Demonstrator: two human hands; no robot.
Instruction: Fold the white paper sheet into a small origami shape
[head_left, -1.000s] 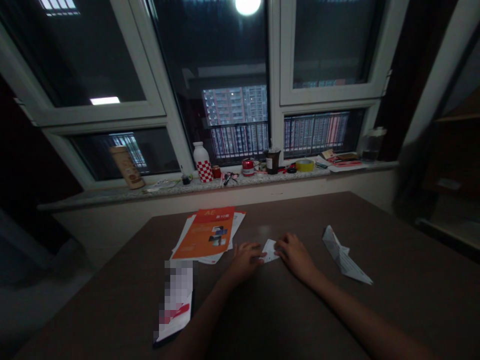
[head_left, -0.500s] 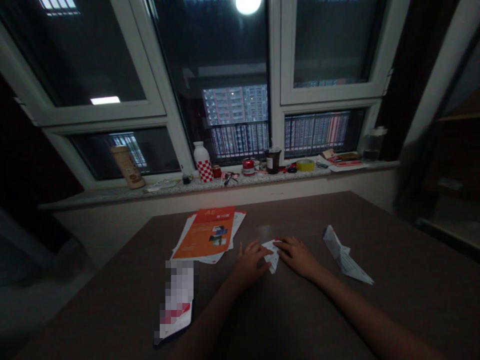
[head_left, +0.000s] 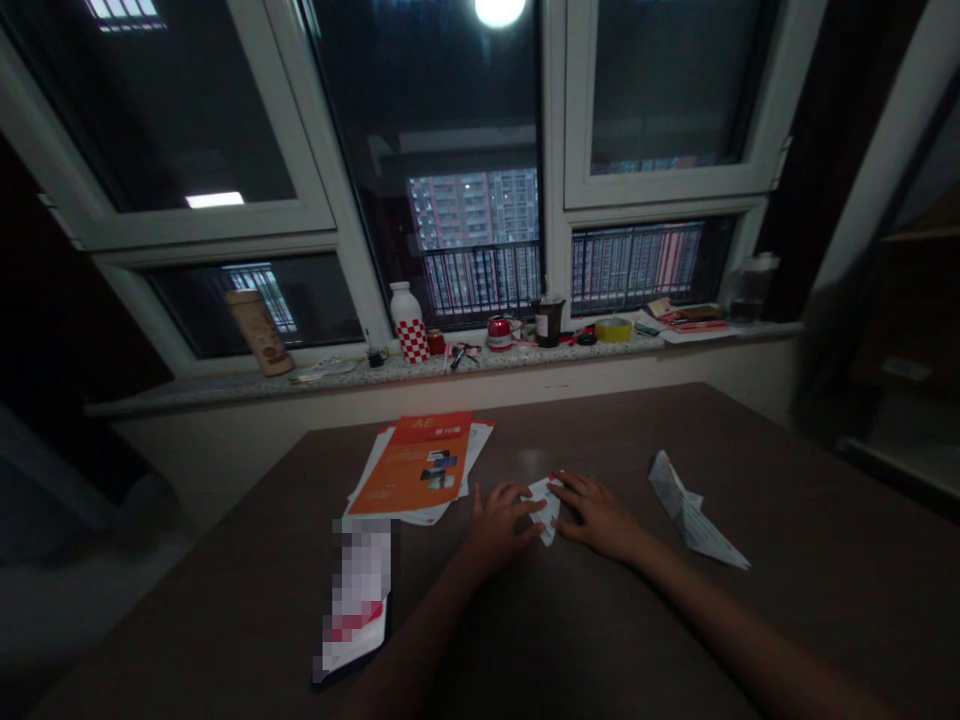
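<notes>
A small folded piece of white printed paper (head_left: 548, 512) lies on the table between my two hands, its pointed end towards me. From the left, my left hand (head_left: 504, 522) rests with spread fingers, the fingertips and thumb touching the paper's left side. My right hand (head_left: 596, 515) lies on the other side, fingers stretched out over the paper's upper right edge and thumb near its right side. Both hands are open and press on the paper rather than grip it. Fingertips cover parts of its edges. Further right lies a folded paper boat (head_left: 691, 515), tilted on its side.
An orange booklet (head_left: 412, 470) sits on loose white sheets at the table's left. Nearer me is a phone-like flat object (head_left: 358, 610), mostly blurred out. On the windowsill (head_left: 337, 383) stand a checkered bottle (head_left: 411, 325), a brown tumbler (head_left: 260, 333), a dark cup (head_left: 549, 322) and yellow tape (head_left: 613, 330).
The view has shifted very slightly. Both hands stay at the folded paper, with only small shifts of the fingers; the paper boat and booklet have not moved.
</notes>
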